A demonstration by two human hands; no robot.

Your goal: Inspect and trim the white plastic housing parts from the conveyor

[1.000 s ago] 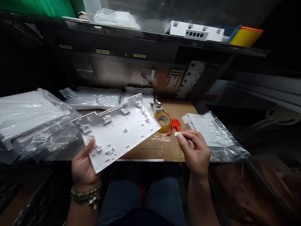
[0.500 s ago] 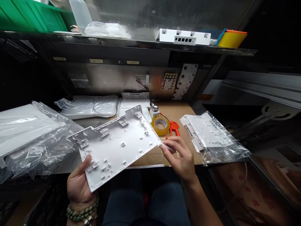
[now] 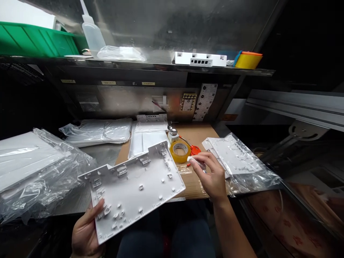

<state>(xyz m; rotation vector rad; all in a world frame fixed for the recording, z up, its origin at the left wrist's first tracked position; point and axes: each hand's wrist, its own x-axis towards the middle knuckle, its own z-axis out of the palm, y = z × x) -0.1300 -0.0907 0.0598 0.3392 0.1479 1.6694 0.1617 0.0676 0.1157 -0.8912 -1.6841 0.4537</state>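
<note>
My left hand [image 3: 87, 227] is closed on the lower left corner of a white plastic housing [image 3: 150, 175], its thumb on the inner face. The housing is tilted, with its clips and posts facing up. Between the thumb and fingertips of my right hand [image 3: 211, 173] is a small white cloth [image 3: 190, 159], mostly hidden by the hand. That hand is apart from the housing's right edge. Just beyond it are a roll of yellow tape [image 3: 172, 152] and an orange-red air gun [image 3: 195, 149], partly covered by the hand. A small metal-capped bottle [image 3: 173, 135] stands behind the tape.
Plastic-wrapped white panels [image 3: 29, 154] lie at left, with flat clear bags [image 3: 104, 130] behind. At right rests a bagged housing [image 3: 233, 154]. Cardboard [image 3: 206, 134] covers the middle bench. The shelf above holds a green bin [image 3: 37, 39], a squeeze bottle [image 3: 92, 36] and another white housing [image 3: 200, 59].
My right hand has moved off the housing's right corner, carrying the white cloth. The housing and my left hand sit lower in view. The camera view has tilted upward.
</note>
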